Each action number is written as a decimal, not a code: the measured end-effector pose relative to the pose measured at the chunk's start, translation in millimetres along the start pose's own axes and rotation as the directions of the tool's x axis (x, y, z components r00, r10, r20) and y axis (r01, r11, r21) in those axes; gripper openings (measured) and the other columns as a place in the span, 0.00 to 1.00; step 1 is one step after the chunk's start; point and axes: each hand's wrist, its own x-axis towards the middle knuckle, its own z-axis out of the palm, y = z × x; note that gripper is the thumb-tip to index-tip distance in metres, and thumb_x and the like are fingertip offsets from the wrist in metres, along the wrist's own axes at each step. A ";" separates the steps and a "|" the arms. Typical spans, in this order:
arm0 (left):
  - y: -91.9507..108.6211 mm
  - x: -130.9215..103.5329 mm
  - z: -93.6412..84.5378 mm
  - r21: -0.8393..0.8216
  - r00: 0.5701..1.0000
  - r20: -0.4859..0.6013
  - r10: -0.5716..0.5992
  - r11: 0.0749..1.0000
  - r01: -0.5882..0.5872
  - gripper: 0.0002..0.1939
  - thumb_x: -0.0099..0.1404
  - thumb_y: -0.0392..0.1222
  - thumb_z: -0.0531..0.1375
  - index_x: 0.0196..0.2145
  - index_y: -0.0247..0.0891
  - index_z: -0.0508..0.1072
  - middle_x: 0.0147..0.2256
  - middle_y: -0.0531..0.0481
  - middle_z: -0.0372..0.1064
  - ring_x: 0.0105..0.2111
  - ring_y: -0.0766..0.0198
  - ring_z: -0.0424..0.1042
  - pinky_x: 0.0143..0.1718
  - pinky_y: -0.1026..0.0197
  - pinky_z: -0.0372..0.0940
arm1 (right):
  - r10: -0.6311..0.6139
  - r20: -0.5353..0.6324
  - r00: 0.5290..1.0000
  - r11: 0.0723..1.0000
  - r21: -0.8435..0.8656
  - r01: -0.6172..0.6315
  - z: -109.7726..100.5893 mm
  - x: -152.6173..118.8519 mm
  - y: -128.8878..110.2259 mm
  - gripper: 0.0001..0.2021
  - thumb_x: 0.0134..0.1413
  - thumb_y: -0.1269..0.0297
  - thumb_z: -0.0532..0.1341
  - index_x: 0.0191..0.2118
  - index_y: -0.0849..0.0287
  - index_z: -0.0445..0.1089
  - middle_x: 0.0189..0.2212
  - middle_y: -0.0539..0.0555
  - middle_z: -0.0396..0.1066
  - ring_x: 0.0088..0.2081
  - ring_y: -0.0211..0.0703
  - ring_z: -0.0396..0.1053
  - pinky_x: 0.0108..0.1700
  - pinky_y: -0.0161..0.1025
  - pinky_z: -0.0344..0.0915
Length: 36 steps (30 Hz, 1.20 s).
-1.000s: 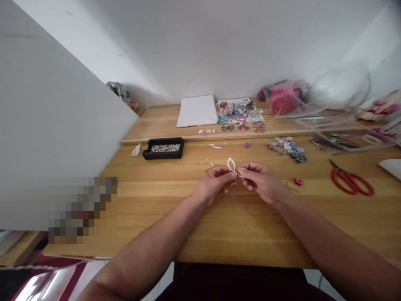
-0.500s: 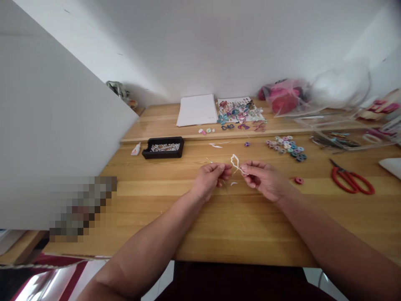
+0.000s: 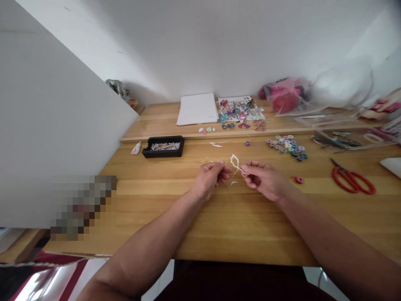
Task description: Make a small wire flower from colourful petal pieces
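Observation:
My right hand (image 3: 262,177) pinches a white leaf-shaped outline piece (image 3: 234,161) by its lower end, above the wooden table. Just to its left, my left hand (image 3: 210,176) is closed, thumb against fingers. A very thin thread (image 3: 229,194) trails below the left fingers; whether they grip it is too fine to make out. Between and below the hands lies a small white curved scrap (image 3: 234,182). Beyond them are white slivers (image 3: 216,144) and a small purple spool (image 3: 247,143). A red thread spool (image 3: 300,180) sits right of my right hand.
Red-handled scissors (image 3: 352,177) lie at right, with several thread spools (image 3: 290,146) behind. At left stand a black bead tray (image 3: 163,147) and a small white bottle (image 3: 135,148). The raised back shelf holds white paper (image 3: 197,109) and colourful flower pieces (image 3: 239,113).
My left fingers have shifted slightly, the fingertips a little lower and more curled. The right hand holds the white outline piece in almost the same place.

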 end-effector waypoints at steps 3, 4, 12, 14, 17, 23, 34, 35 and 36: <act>-0.3 -0.2 0.0 -0.045 1.000 -0.002 0.020 0.999 -0.020 0.14 0.61 0.47 0.61 0.31 0.31 0.78 0.24 0.49 0.69 0.20 0.73 0.62 0.19 0.68 0.50 | -0.007 0.004 1.000 1.000 -0.004 0.007 -0.6 -0.1 0.4 0.12 0.43 0.59 0.71 0.28 0.60 0.71 0.23 0.48 0.64 0.21 0.29 0.56 0.19 0.29 0.48; -0.4 -0.4 0.1 -0.062 1.000 0.006 0.028 0.998 -0.027 0.13 0.59 0.46 0.62 0.33 0.32 0.78 0.25 0.49 0.70 0.21 0.73 0.63 0.20 0.69 0.52 | -0.013 0.007 1.000 1.000 -0.007 0.013 -0.6 -0.2 0.5 0.12 0.43 0.59 0.71 0.28 0.60 0.71 0.23 0.48 0.64 0.21 0.29 0.57 0.19 0.29 0.48; -2.7 -2.8 2.6 -0.052 0.988 0.152 -0.008 0.999 0.016 0.16 0.50 0.46 0.70 0.34 0.33 0.78 0.30 0.46 0.73 0.28 0.68 0.69 0.24 0.68 0.58 | -0.089 -0.047 0.995 0.985 -0.150 0.081 4.9 -0.5 3.7 0.13 0.44 0.56 0.70 0.29 0.60 0.70 0.20 0.47 0.63 0.19 0.29 0.57 0.20 0.30 0.49; -3.6 -3.0 3.0 -0.031 0.989 0.150 -0.003 0.999 0.008 0.16 0.50 0.48 0.70 0.31 0.33 0.77 0.28 0.47 0.72 0.27 0.68 0.69 0.23 0.68 0.57 | -0.113 -0.049 0.992 0.979 -0.173 0.103 6.9 -0.2 5.8 0.13 0.44 0.55 0.69 0.29 0.60 0.70 0.19 0.46 0.63 0.19 0.29 0.57 0.19 0.30 0.49; -4.5 -2.8 3.6 -0.006 0.993 0.121 0.008 1.000 -0.008 0.17 0.49 0.50 0.70 0.27 0.33 0.76 0.26 0.49 0.71 0.24 0.69 0.68 0.21 0.68 0.54 | -0.140 -0.040 0.989 0.969 -0.211 0.129 9.5 -0.4 9.1 0.13 0.46 0.55 0.69 0.29 0.59 0.70 0.20 0.46 0.64 0.20 0.29 0.57 0.20 0.30 0.50; -4.8 -2.5 4.1 0.009 0.998 0.067 0.001 1.000 -0.001 0.18 0.49 0.53 0.70 0.25 0.33 0.74 0.25 0.49 0.71 0.24 0.69 0.68 0.21 0.68 0.54 | -0.150 -0.055 0.987 0.965 -0.224 0.135 12.0 -2.5 9.7 0.14 0.47 0.53 0.68 0.31 0.59 0.70 0.21 0.47 0.65 0.21 0.31 0.60 0.21 0.31 0.54; 0.1 -2.8 3.8 -0.016 0.990 -0.100 0.104 0.994 -0.106 0.16 0.52 0.50 0.66 0.24 0.34 0.69 0.23 0.50 0.68 0.23 0.70 0.64 0.22 0.68 0.56 | -0.147 -0.085 0.985 0.986 -0.085 0.140 10.8 -3.1 5.7 0.16 0.48 0.51 0.68 0.36 0.58 0.71 0.29 0.50 0.69 0.26 0.34 0.66 0.23 0.31 0.59; 1.6 -2.9 3.6 -0.020 0.986 -0.121 0.112 0.993 -0.115 0.16 0.52 0.49 0.66 0.24 0.34 0.69 0.23 0.50 0.68 0.23 0.71 0.64 0.22 0.68 0.56 | -0.149 -0.088 0.985 0.986 -0.085 0.141 10.9 -3.3 5.2 0.17 0.48 0.51 0.68 0.37 0.58 0.71 0.29 0.50 0.69 0.26 0.34 0.66 0.23 0.31 0.58; 2.8 -3.0 3.5 -0.025 0.984 -0.136 0.119 0.992 -0.123 0.15 0.52 0.49 0.66 0.23 0.34 0.68 0.23 0.51 0.68 0.22 0.71 0.64 0.23 0.68 0.56 | -0.150 -0.091 0.984 0.986 -0.087 0.142 11.1 -3.5 4.9 0.17 0.48 0.50 0.68 0.37 0.58 0.72 0.29 0.50 0.69 0.25 0.34 0.66 0.23 0.31 0.58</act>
